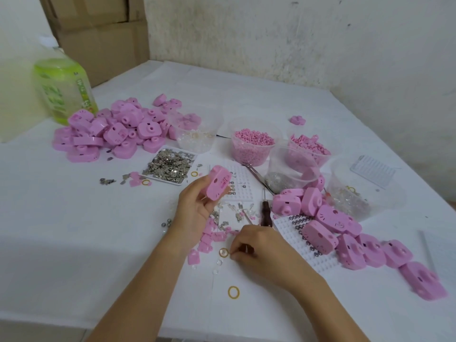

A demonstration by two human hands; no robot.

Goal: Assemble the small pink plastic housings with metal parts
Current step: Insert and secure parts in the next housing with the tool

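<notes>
Your right grip [261, 250] curls over its fingertips, hiding whatever they touch on the worktop [74, 230]. Your left grip [195, 213] covers the back of the pink housing [218, 183]. The bottle [63, 90] is blurred.

Far beyond and left of the left hand [195, 211]: a clear bottle [63, 90] of pale green liquid, upright on the white table cover [74, 230], green label facing forward. Behind the bottle, stacked cardboard boxes [103, 40] against a stained white wall [296, 33]. Near the right hand [261, 250], on its near side: a yellow rubber band [233, 292], flat on the cover. Just beside that hand's fingertips: a second band [223, 253]. Just beyond the left hand: a third band [194, 174]. Further left: a fourth band [145, 182].
</notes>
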